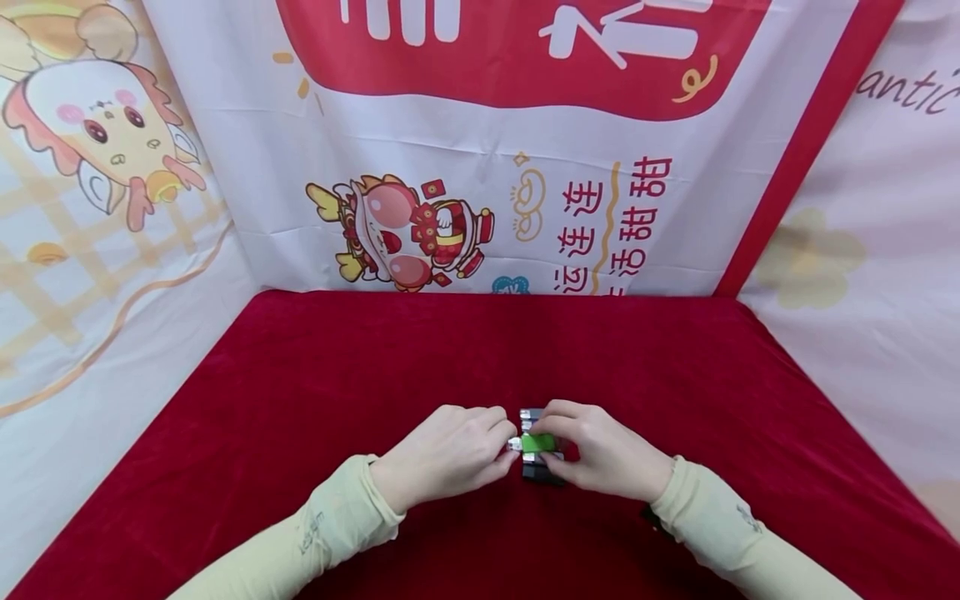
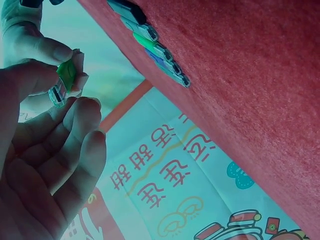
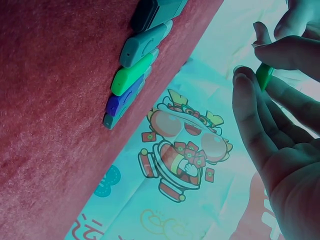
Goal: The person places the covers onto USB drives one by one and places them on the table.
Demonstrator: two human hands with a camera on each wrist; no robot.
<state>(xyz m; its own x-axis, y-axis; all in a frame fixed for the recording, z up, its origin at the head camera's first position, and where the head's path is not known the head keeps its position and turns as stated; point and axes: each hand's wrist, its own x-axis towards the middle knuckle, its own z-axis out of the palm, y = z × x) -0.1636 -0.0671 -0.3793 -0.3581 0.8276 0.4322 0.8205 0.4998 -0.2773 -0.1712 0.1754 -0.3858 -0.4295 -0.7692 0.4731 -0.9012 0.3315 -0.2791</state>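
A small green lighter [image 1: 537,443] with a silvery end is held between both hands over the red cloth. My right hand [image 1: 603,446] pinches its green body between thumb and forefinger. The left hand [image 1: 457,450] has its fingertips at the silvery end [image 2: 57,93], pinching it from the other side. Beneath the hands lies a row of similar lighters side by side: a black one [image 3: 155,15], a grey one [image 3: 144,46], another green one [image 3: 133,74], a blue one [image 3: 124,96] and a dull teal one [image 3: 109,120]. From the head, my right fingers hide part of this row.
A red cloth [image 1: 337,392] covers the table. Behind it hangs a white printed curtain [image 1: 465,133] with a red panel, and patterned cloth walls [image 1: 150,275] stand to the left and right. The row lies close to the table's near middle.
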